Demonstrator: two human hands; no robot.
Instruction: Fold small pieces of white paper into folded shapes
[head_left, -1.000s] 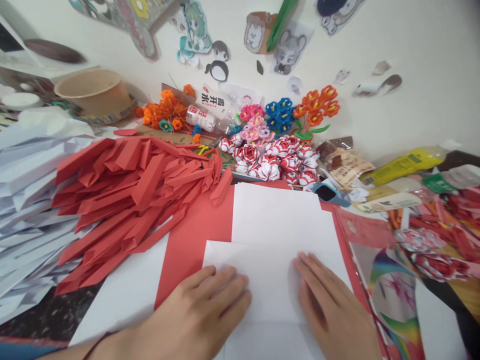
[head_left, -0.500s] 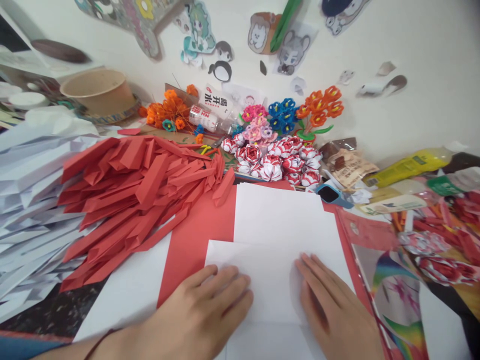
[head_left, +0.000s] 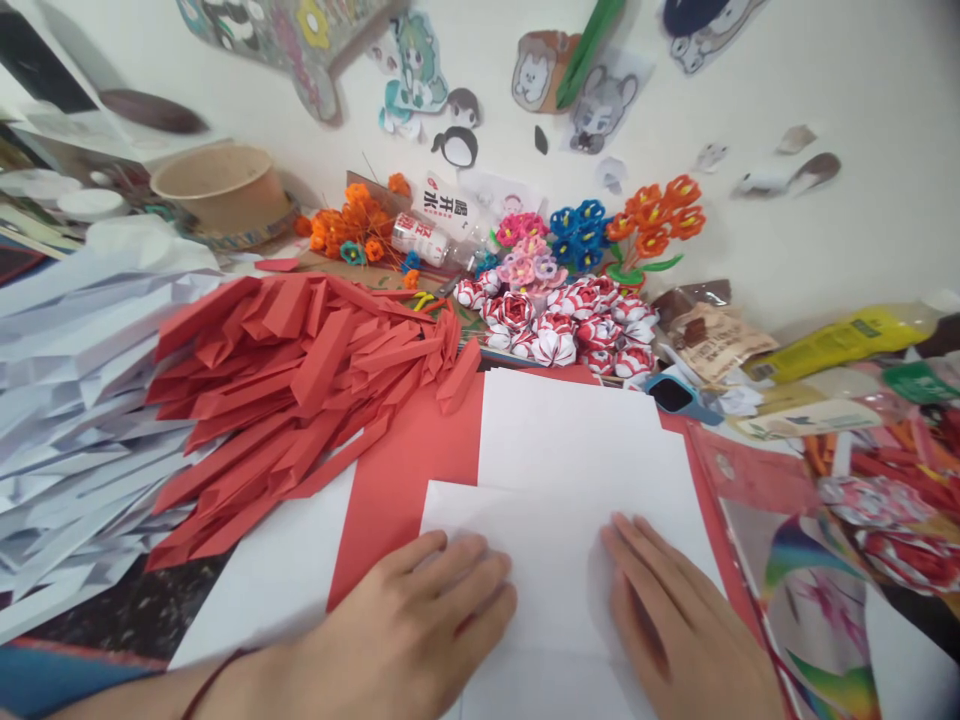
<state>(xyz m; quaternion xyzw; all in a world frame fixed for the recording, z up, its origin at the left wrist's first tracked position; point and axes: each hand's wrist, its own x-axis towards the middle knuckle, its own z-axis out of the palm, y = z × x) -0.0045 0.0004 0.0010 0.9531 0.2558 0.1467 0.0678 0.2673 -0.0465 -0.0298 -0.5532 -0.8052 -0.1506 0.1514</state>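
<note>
Reading the clock from the creased white sheet (head_left: 551, 560), right there at dead centre between the two hands! Pressing down at eight o'clock with the left hand (head_left: 427, 620), palm down, fingers extended and slightly apart, gripping nothing. Matching at four o'clock with the right hand (head_left: 690, 620), laid on the paper, open, again nothing grasped. Just past it at twelve, more white paper (head_left: 570, 430), partly covered, over red paper (head_left: 420, 450). Out to ten, a big heap of folded red paper strips (head_left: 300, 380) (quite a mound, that!), with folded white paper strips (head_left: 67, 370) beyond. Up at twelve, past the sheets, red-and-white paper flowers (head_left: 555, 325) in a tight cluster. Around one, near the white paper's far corner, a blue smartwatch (head_left: 671, 393), and over at two, a yellow bottle (head_left: 847, 340), tipped on its side.
</note>
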